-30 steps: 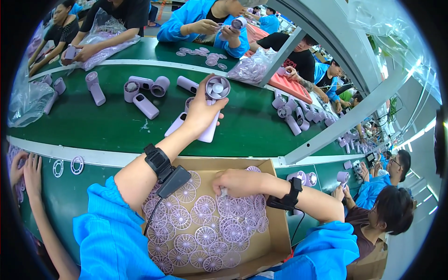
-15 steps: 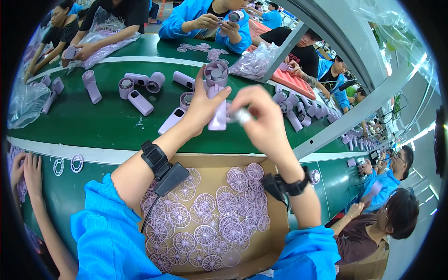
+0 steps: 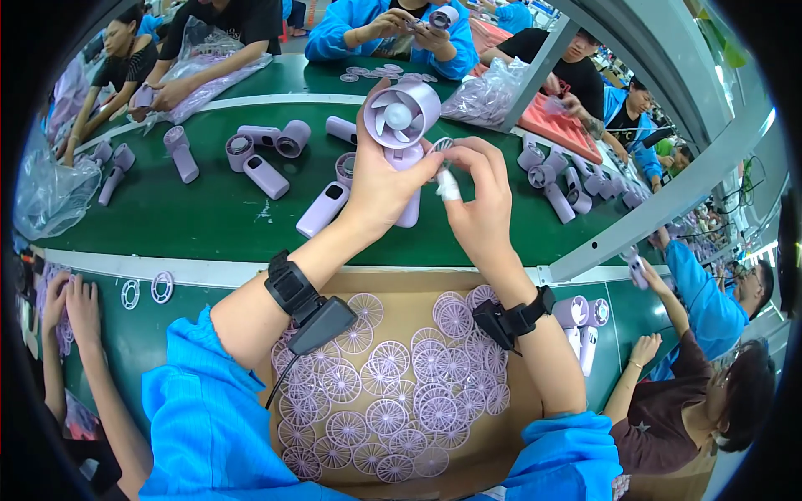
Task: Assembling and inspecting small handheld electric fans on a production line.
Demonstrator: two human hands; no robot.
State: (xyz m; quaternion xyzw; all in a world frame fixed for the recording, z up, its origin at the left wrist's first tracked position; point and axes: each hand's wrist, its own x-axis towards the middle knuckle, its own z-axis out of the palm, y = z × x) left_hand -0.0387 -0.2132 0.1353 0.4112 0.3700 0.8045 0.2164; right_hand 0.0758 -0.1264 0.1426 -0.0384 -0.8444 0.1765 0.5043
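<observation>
Your left hand (image 3: 380,179) grips the lilac handheld fan (image 3: 403,125) upright at upper centre, above the green table (image 3: 209,221). Your right hand (image 3: 480,200) pinches a round grille (image 3: 441,149) at the fan's right edge. Below, the cardboard box (image 3: 501,455) of grilles fills the lower centre; loose fan bodies (image 3: 267,163) crowd the upper left.

cardboard box (image 3: 535,288) below, clear bags (image 3: 489,92) beyond

Green conveyor belt (image 3: 209,221) carries lilac handheld fans (image 3: 266,175).
</observation>
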